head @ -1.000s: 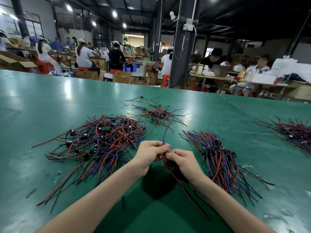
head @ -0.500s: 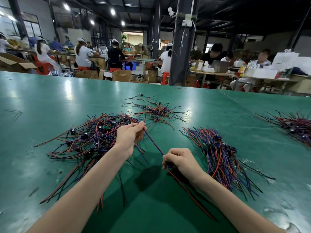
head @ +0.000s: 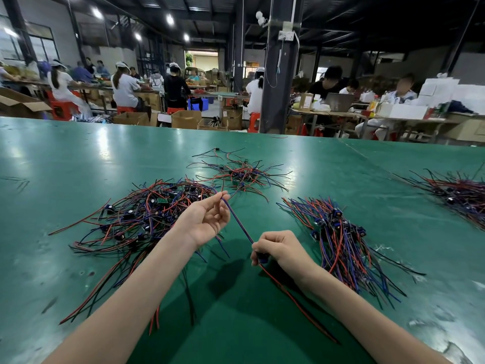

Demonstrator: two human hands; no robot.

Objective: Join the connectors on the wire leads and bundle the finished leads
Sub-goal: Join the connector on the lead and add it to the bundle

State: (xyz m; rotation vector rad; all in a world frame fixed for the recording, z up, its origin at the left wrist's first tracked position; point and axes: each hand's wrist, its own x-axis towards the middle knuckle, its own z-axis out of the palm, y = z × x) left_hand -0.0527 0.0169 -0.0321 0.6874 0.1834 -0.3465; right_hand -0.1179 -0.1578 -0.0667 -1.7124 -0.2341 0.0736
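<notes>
A wire lead with blue and red strands runs taut between my two hands above the green table. My left hand pinches its far tip between thumb and finger, palm turned up. My right hand is curled round the lead's blue connector, and red and black strands trail from it toward me. A loose heap of red, blue and black leads lies left of my left hand. An aligned pile of leads with blue connectors lies right of my right hand.
A smaller tangle of leads lies farther back in the middle. Another pile sits at the right edge. Beyond the table stand a dark pillar, cardboard boxes and several people seated at other benches.
My hands were together a second ago. My left hand has slid out along the lead to the upper left, drawing it straight, and has turned palm up. My right hand stayed in place.
</notes>
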